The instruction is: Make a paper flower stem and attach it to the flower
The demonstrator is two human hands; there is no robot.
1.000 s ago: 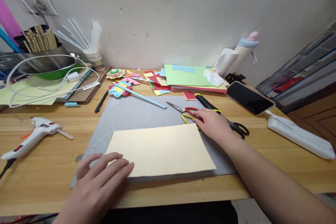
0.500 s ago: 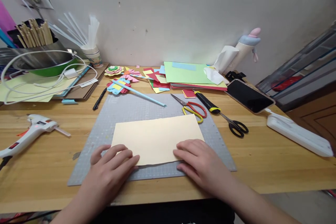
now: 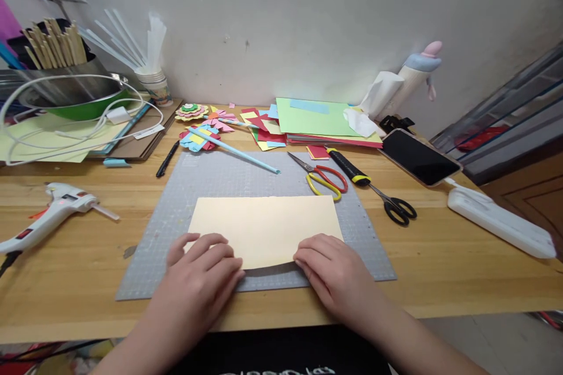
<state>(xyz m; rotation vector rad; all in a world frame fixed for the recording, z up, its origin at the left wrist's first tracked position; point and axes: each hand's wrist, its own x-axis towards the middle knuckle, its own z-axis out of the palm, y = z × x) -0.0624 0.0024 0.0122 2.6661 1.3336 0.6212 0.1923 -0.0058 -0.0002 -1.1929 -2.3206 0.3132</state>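
Observation:
A cream sheet of paper (image 3: 268, 228) lies on the grey cutting mat (image 3: 153, 246), its near edge slightly raised. My left hand (image 3: 202, 275) grips the near left part of the sheet, fingers on top and the thumb mostly hidden at the edge. At the near right part, my right hand (image 3: 334, 272) pinches the same edge between thumb and fingers. Beyond the paper are red-and-yellow-handled scissors (image 3: 323, 179) and a blue paper stick (image 3: 246, 156) joined to a paper flower (image 3: 200, 137).
On the left lie a white glue gun (image 3: 65, 208) and a black pen (image 3: 168, 159). Coloured paper (image 3: 316, 120) is stacked by the wall. To the right are a box cutter (image 3: 347, 165), black-handled scissors (image 3: 398, 211), a phone (image 3: 422, 156) and a white power strip (image 3: 501, 222).
The sheet has turned a little, so its far edge runs straighter across. My left hand has shifted right, and my right thumb has closed up to the paper's near edge.

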